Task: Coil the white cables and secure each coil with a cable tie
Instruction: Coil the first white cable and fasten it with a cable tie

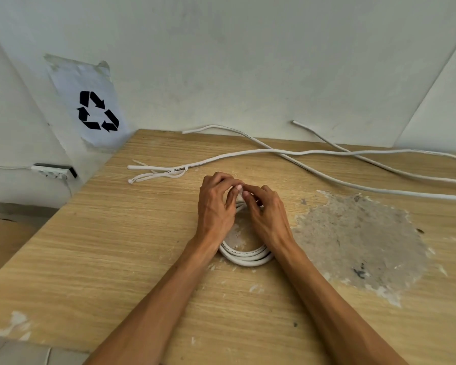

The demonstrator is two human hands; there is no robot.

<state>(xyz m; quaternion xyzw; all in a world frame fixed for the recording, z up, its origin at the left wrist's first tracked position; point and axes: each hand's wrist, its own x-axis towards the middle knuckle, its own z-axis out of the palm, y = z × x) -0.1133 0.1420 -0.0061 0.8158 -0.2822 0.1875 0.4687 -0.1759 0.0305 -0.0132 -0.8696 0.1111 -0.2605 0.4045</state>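
A coiled white cable (246, 255) lies flat on the wooden table (103, 246) in the middle. My left hand (215, 204) and my right hand (267, 213) meet over the coil's far side, fingertips pinched together on something small and white there, most likely a cable tie, largely hidden by the fingers. Several loose white cable ties (156, 175) lie in a small bunch further back left. Three uncoiled white cables (327, 152) run across the back of the table toward the right edge.
A rough grey patch of worn surface (358, 233) lies right of the coil. A sheet with a black recycling symbol (98, 110) is taped to the left wall above a power strip (54, 171). A cardboard box (3, 238) sits below left.
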